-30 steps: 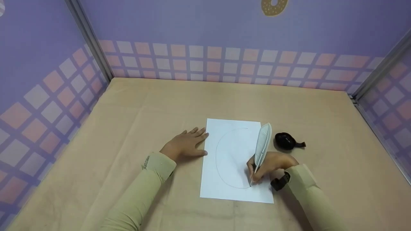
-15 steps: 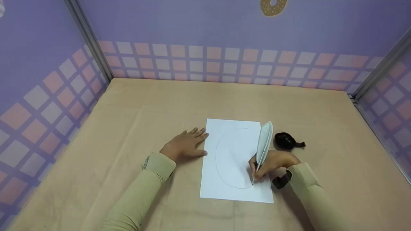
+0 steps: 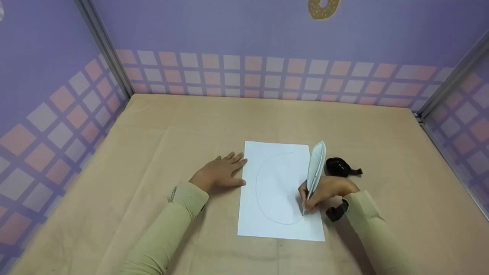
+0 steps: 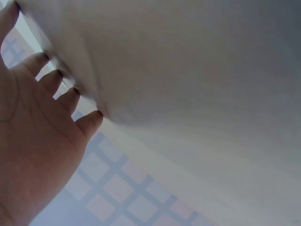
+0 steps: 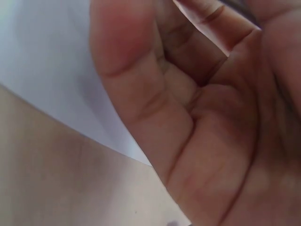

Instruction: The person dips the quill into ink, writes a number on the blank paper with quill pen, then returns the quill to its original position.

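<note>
Two hands show in my head view: the right hand (image 3: 324, 193) grips a pale feather-shaped pen (image 3: 315, 170), tip on the smooth white paper (image 3: 277, 191) beside a thin curved line; the left hand (image 3: 219, 172) lies flat on the tan table (image 3: 153, 152), touching the paper's left edge. A glossy black object (image 3: 338, 167) sits right of the paper.

In my left wrist view, the left hand's (image 4: 33, 141) fingers (image 4: 89, 121) are straight against the surface.

In my right wrist view, the right hand's (image 5: 202, 117) fingers curl over the paper (image 5: 42, 61).

A black object (image 3: 338, 167) lies on the tan table (image 3: 153, 152).
</note>
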Tool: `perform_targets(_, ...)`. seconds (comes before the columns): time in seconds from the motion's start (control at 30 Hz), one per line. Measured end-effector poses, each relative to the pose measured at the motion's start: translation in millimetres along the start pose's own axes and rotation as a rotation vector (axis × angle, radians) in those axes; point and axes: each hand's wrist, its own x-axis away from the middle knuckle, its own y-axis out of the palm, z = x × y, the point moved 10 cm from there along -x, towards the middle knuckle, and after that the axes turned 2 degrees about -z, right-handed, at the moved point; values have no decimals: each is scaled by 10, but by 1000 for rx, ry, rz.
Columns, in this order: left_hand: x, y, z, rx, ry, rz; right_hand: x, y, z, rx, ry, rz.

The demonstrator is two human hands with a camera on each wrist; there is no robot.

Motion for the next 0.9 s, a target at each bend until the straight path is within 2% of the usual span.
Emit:
perform_targets(0.4,-12,5,-2,-13,-12,0,-3,-50,49,17,12,12)
perform_targets(0.9,5,3,4,-9,-7,2,10,-154,43,-21,-32,39)
